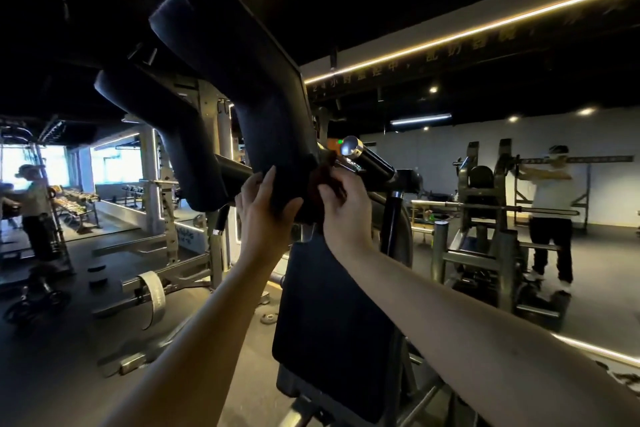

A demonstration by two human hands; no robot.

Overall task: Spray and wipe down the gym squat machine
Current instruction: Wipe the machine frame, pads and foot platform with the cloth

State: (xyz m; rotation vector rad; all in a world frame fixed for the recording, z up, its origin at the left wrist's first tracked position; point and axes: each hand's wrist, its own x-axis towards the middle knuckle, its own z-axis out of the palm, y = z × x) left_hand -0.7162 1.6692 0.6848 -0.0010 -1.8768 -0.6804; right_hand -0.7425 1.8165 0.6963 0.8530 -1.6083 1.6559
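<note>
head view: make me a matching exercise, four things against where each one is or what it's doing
Things
1. left hand
2. cloth
3. back pad
4. handle

Places or states
a. chrome-capped, right of the cloth
b. below both hands
c. holds the lower end of the shoulder pad
d. bunched in the right hand

Pairs: 1-c, 2-d, 3-b, 4-a

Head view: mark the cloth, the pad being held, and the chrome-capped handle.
cloth (pixel 323 172): head view, bunched fold at the pad's lower edge.
pad (pixel 249 87): head view, middle of its padded face.
handle (pixel 375 161): head view, black grip behind the cap.
</note>
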